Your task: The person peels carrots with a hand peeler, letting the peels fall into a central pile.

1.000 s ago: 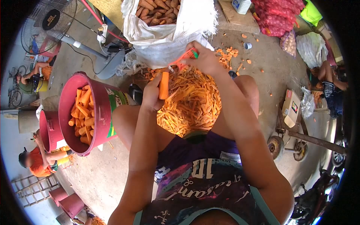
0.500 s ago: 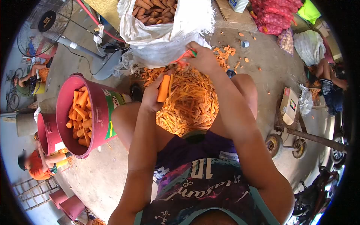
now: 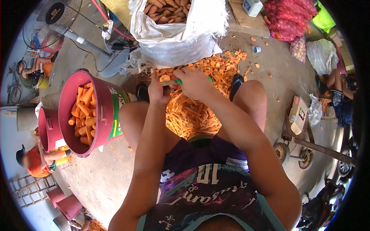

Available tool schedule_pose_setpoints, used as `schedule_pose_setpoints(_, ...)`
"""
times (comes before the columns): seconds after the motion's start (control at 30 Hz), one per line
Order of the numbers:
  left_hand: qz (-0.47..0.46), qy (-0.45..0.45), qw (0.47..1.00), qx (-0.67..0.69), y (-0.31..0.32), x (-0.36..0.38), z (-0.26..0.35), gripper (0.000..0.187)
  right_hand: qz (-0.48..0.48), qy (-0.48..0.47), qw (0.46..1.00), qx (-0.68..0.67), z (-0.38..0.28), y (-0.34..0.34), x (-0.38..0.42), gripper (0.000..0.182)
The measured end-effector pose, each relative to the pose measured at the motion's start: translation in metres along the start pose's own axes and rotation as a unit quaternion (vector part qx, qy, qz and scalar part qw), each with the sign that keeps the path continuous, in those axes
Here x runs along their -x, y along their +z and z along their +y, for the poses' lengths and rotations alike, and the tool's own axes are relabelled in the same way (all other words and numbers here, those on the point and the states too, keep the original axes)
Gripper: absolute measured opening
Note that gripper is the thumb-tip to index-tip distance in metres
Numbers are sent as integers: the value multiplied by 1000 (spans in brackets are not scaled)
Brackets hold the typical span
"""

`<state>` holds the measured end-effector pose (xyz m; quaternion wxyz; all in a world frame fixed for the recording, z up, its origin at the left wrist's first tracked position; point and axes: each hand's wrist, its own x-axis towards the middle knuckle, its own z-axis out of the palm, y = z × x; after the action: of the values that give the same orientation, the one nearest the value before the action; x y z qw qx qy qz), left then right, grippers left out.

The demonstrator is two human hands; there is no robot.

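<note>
My left hand (image 3: 157,91) is closed over the near left side of the peel heap, its thumb pointing up. It grips a carrot that is almost wholly hidden by the fingers. My right hand (image 3: 195,82), just to its right, is wrapped round a green-handled knife (image 3: 179,81). The pale blade reaches left to my left hand; its contact with the carrot is hard to make out. Under both hands, between my knees, lies a heap of carrot peelings (image 3: 192,111). Cut carrot ends (image 3: 228,63) are scattered at its far side.
A pink tub (image 3: 101,115) of peeled carrots (image 3: 85,115) stands left of my knee. Ahead is a white sack (image 3: 173,50) of unpeeled carrots (image 3: 165,11). A fan (image 3: 54,15), a wheeled cart (image 3: 295,131) and red net bags (image 3: 289,19) surround me. Other people sit left and right.
My left hand has turned and moved up and slightly left, so the carrot no longer shows plainly. My right hand has come down and left beside it with the green-handled knife. The view has shifted slightly.
</note>
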<state>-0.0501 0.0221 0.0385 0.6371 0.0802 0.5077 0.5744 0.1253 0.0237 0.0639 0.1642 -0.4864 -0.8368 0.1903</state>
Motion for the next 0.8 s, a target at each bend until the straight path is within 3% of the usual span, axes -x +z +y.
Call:
schedule_pose_setpoints(0.3, -69, 7, 995, 72, -11, -23, -15, 34, 5, 4, 1000, -3, -2, 7, -3, 37)
schedule_pose_setpoints(0.43, -40, 3, 996, 84, -7, -23, -18, 28, -10, 16, 1000, 9, -2, 8, -4, 35)
schedule_pose_setpoints(0.7, -22, -24, 999, -40, -4, -19, -9, 16, -3, 78, 996, 33, 15, 7, -14, 40)
schedule_pose_setpoints(0.8, -36, -41, 998, -22, -7, -22, -10, 12, -70, 115, 990, 37, 28, 6, -21, 35)
